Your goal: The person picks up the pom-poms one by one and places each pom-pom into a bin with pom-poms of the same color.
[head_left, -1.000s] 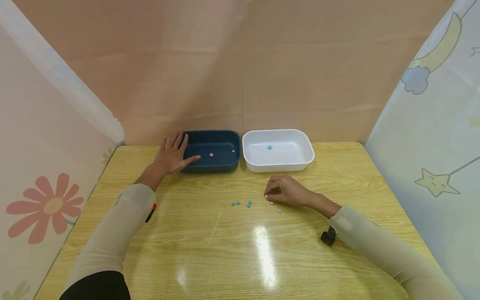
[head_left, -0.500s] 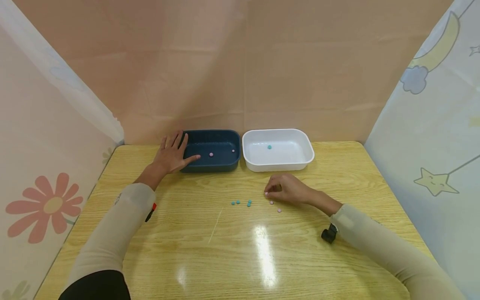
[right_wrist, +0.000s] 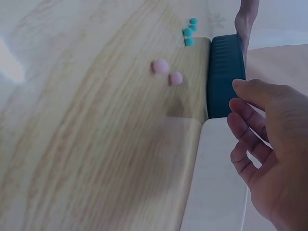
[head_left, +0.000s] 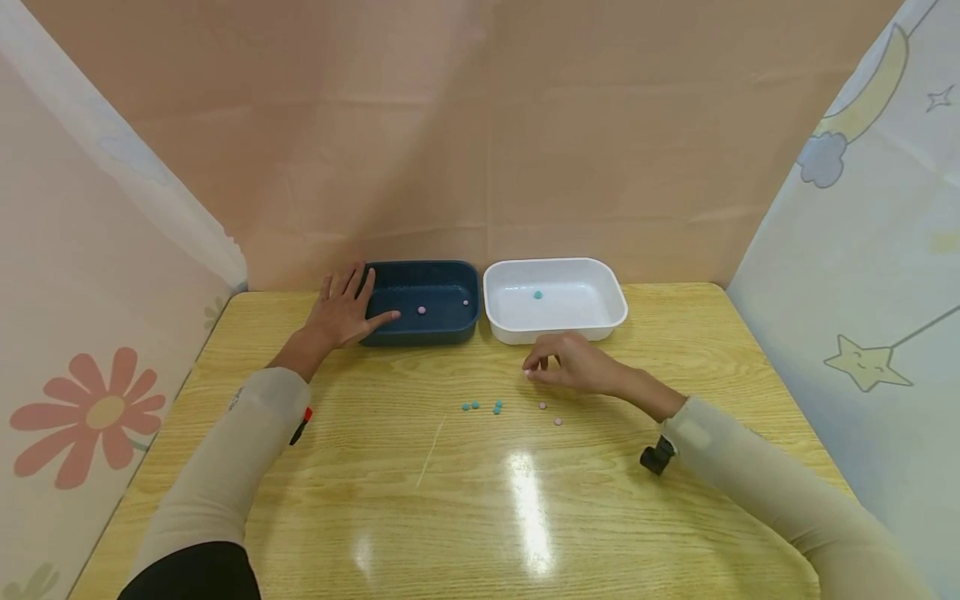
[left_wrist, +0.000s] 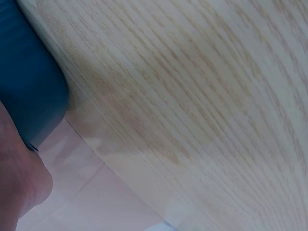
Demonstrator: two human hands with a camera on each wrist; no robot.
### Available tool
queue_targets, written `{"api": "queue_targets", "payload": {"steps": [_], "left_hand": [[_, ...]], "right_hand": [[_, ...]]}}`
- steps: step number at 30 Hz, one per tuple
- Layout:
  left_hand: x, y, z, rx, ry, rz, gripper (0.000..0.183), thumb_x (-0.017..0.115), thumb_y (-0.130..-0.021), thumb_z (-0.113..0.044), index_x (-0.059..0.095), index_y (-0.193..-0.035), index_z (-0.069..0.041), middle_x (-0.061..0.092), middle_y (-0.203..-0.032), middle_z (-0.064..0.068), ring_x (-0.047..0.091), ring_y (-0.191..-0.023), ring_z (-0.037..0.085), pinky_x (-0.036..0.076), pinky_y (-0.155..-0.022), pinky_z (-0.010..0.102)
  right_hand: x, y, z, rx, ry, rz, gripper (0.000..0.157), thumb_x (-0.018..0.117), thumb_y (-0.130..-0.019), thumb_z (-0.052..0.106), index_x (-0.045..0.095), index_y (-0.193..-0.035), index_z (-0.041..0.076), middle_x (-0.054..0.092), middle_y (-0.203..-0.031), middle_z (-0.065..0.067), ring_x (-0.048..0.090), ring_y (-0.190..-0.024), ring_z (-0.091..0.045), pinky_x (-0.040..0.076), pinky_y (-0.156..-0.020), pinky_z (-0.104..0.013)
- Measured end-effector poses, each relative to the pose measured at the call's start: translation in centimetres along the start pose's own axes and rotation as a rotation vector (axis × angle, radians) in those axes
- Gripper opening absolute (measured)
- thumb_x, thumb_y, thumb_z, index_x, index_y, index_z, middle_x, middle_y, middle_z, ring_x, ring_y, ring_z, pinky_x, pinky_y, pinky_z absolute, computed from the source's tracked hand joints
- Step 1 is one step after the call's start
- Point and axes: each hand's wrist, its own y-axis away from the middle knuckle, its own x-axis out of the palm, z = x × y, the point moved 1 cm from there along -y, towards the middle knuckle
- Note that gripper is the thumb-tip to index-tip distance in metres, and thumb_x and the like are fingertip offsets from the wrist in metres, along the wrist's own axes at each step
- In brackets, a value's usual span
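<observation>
Head: the right hand (head_left: pixel 573 363) pinches a pink bead (head_left: pixel 527 372); the navy tray (head_left: pixel 423 337), long side-to-side, lies ahead-left. This hand has risen nearer the white tray (head_left: pixel 517 336) since the earlier frame. The left hand (head_left: pixel 337 318) spreads over the navy tray's left end.

Left wrist: tray corner, bench (left_wrist: pixel 192 96).

Right wrist: held bead indistinguishable.

No legible lettering, small dark mark (head_left: pixel 236 399) on the left sleeve (head_left: pixel 213 471), too tiny to read
</observation>
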Motion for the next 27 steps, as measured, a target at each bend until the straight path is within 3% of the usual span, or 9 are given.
{"api": "queue_targets", "payload": {"steps": [5, 9, 16, 18, 25, 27], "left_hand": [[-0.1, 0.0, -0.1, 0.0, 0.009, -0.007, 0.106, 0.033, -0.103, -0.079, 0.0, -0.17, -0.004, -0.008, -0.177, 0.02, -0.005, -0.164, 0.039, -0.006, -0.128, 0.064], [0.0, -0.1, -0.2, 0.002, 0.007, -0.014, 0.104, 0.035, -0.103, -0.077, 0.001, -0.17, -0.004, -0.007, -0.177, 0.021, -0.005, -0.164, 0.039, -0.005, -0.128, 0.065], [0.1, -0.2, -0.1, 0.003, 0.006, -0.016, 0.105, 0.035, -0.103, -0.077, 0.001, -0.17, -0.004, -0.007, -0.177, 0.021, -0.005, -0.164, 0.039, -0.004, -0.128, 0.065], [0.1, -0.2, -0.1, 0.003, 0.003, -0.013, 0.105, 0.034, -0.103, -0.077, 0.0, -0.17, -0.004, -0.008, -0.177, 0.02, -0.006, -0.164, 0.038, -0.005, -0.128, 0.064], [0.1, -0.1, 0.0, 0.001, -0.001, -0.002, 0.106, 0.032, -0.103, -0.079, -0.001, -0.17, -0.004, -0.011, -0.177, 0.02, -0.007, -0.164, 0.039, -0.007, -0.128, 0.065], [0.2, -0.1, 0.1, 0.002, 0.0, -0.002, 0.106, 0.032, -0.103, -0.079, -0.002, -0.17, -0.004, -0.011, -0.177, 0.02, -0.007, -0.164, 0.038, -0.008, -0.128, 0.064]], "right_hand": [[-0.5, -0.6, 0.4, 0.007, 0.019, -0.011, 0.006, 0.083, -0.093, 0.01, 0.084, -0.098, 0.009, 0.076, -0.09, 0.008, 0.067, -0.08, -0.004, 0.05, -0.063, -0.025], [-0.9, -1.4, 0.7, -0.017, 0.011, -0.046, 0.006, 0.084, -0.091, 0.008, 0.084, -0.096, 0.009, 0.075, -0.088, 0.009, 0.067, -0.078, -0.005, 0.048, -0.062, -0.024], [-1.8, -2.6, 1.2, -0.013, 0.001, -0.068, 0.008, 0.084, -0.091, 0.009, 0.084, -0.096, 0.016, 0.074, -0.087, 0.01, 0.067, -0.078, -0.007, 0.051, -0.063, -0.031], [-1.9, -2.9, 1.3, -0.016, -0.005, -0.065, 0.008, 0.083, -0.092, 0.008, 0.084, -0.096, 0.015, 0.074, -0.087, 0.009, 0.067, -0.078, -0.008, 0.053, -0.064, -0.036], [-2.4, -4.3, 1.5, -0.05, 0.038, -0.078, 0.006, 0.083, -0.093, 0.008, 0.084, -0.097, 0.012, 0.075, -0.087, 0.006, 0.068, -0.078, -0.008, 0.053, -0.065, -0.032], [-2.6, -4.8, 1.5, -0.062, 0.037, -0.084, 0.006, 0.083, -0.092, 0.007, 0.084, -0.097, 0.01, 0.075, -0.087, 0.004, 0.069, -0.078, -0.01, 0.055, -0.066, -0.037]]}}
